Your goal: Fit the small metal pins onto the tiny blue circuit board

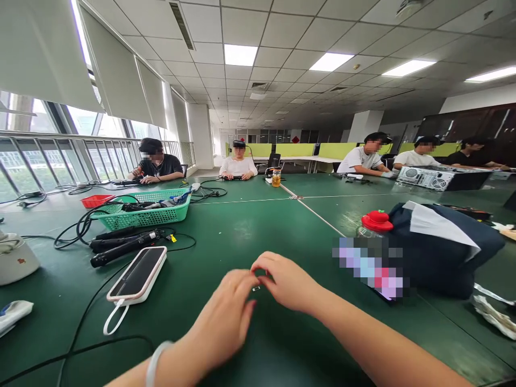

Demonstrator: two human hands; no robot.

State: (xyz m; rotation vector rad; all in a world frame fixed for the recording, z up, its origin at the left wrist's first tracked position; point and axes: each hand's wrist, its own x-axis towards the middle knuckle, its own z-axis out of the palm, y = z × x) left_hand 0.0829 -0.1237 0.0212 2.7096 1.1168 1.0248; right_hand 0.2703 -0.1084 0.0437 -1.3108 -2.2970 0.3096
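My left hand (228,309) reaches over the green table (245,228), its fingers bent forward and its thumb apart from them. A white band (157,363) circles that wrist. My right hand (288,282) meets it from the right, with index finger and thumb curled toward each other in a pinch. The fingertips of both hands come together, and whatever lies between them is hidden. Just below the fingertips shows a tiny pale rectangular piece (256,289), too small to name. I cannot tell whether it rests on the table or touches a finger.
Left of my hands lie a phone (139,274) with a white strap, black rod-like tools (127,247), cables and a green basket (145,215). To the right are a blurred phone-like thing (371,269), a red-lidded jar (377,221) and a dark bag (435,258). Several people sit around the table.
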